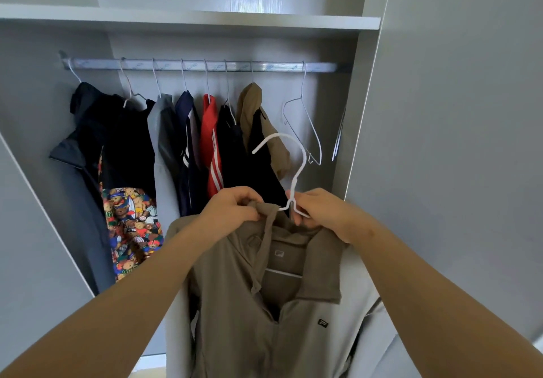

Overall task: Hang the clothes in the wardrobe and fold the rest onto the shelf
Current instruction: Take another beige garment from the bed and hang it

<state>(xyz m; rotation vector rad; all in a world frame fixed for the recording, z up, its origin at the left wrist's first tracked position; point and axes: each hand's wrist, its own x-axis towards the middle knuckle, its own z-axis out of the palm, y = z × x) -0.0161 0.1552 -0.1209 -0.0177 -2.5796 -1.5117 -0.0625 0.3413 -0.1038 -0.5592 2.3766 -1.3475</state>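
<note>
Two hands, shirt collar left, hanger right

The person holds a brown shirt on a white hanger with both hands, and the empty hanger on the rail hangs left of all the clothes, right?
Not quite. The head view shows the empty hanger on the rail to the right of all the clothes. The rest is right: left hand and right hand hold the brown shirt on its white hanger.

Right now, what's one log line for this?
left hand: pinches shirt collar | right hand: holds hanger neck | shirt: on hanger | rail: shirt not yet hung
</note>
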